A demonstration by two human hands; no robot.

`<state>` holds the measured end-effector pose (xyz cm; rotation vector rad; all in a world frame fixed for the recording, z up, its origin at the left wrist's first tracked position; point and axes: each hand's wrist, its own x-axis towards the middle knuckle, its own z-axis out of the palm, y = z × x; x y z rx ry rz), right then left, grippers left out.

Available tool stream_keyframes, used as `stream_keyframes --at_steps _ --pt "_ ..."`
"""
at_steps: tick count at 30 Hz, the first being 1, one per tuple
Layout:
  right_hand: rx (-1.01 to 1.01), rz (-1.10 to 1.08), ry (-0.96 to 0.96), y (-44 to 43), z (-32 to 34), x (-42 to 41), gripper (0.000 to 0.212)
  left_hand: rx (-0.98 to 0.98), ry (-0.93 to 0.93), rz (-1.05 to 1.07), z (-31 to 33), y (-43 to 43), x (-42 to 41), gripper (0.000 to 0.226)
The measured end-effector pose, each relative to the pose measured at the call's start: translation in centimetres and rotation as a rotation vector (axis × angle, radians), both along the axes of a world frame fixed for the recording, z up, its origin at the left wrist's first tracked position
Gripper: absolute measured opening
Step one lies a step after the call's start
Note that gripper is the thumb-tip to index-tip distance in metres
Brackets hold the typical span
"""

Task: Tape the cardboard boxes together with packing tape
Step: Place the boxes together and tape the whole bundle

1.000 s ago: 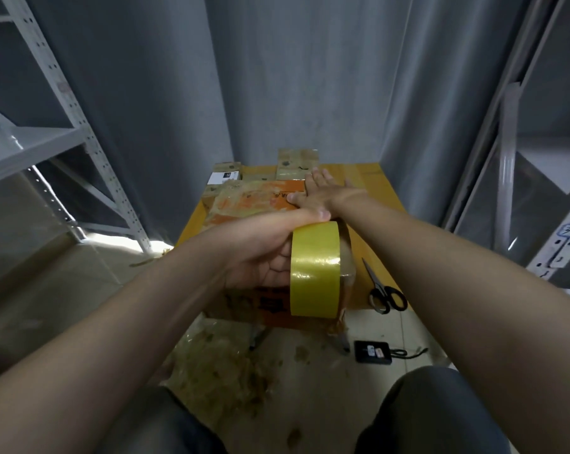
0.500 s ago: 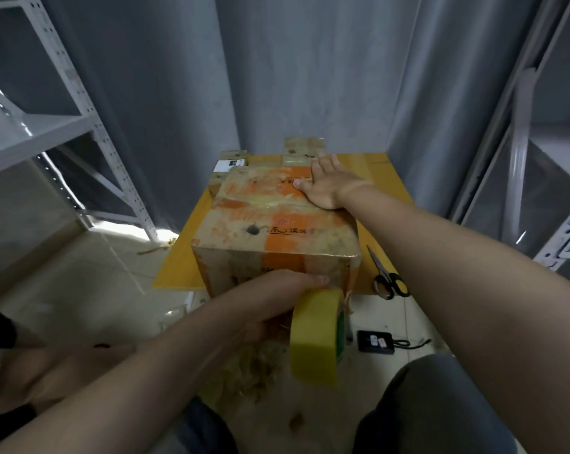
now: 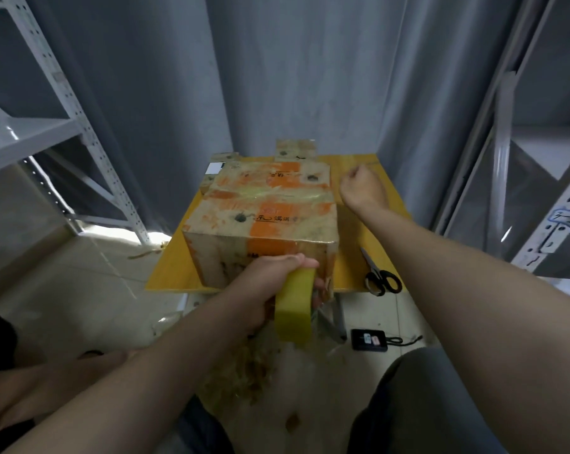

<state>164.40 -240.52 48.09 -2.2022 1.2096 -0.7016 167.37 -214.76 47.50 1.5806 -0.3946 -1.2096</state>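
Observation:
Two tan and orange cardboard boxes [image 3: 264,208] lie end to end on a small yellow table [image 3: 358,257], with glossy tape across their tops. My left hand [image 3: 270,286] grips a yellow roll of packing tape [image 3: 295,309] against the near face of the front box, below its top edge. My right hand [image 3: 362,190] hovers to the right of the far box, fingers curled into a fist with nothing seen in it.
Black-handled scissors [image 3: 380,276] lie at the table's front right corner. Two small boxes [image 3: 295,149] sit at the table's far edge. A black device with a cable [image 3: 370,339] lies on the floor. Metal shelving stands on both sides. Another person's arm [image 3: 47,378] shows at lower left.
My right hand has lifted off the top of the far box, moved right and curled into a fist. My left hand has stayed low at the box's near face with the roll.

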Motion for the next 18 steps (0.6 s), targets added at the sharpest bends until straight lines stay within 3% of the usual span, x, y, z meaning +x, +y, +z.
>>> stream_keyframes --at_steps 6,9,11,16,18 --pt "0.390 0.047 0.745 2.2 -1.4 -7.3 0.030 -0.019 -0.030 0.066 0.1 -1.1 0.1 0.028" --pt "0.449 0.086 1.040 3.6 -1.1 -9.0 0.033 -0.049 -0.021 0.109 -0.2 -1.5 -0.3 0.029" --pt "0.495 0.115 1.102 4.3 -0.7 -9.6 0.035 -0.058 -0.004 0.117 -0.3 -1.6 -0.4 0.029" --pt "0.429 0.149 0.970 5.5 -2.1 -10.3 0.053 -0.036 -0.018 0.106 -0.1 -1.6 -0.4 0.029" --pt "0.313 0.105 0.890 5.5 -3.0 -10.4 0.036 -0.027 -0.020 0.091 -0.1 -1.6 -0.2 0.029"
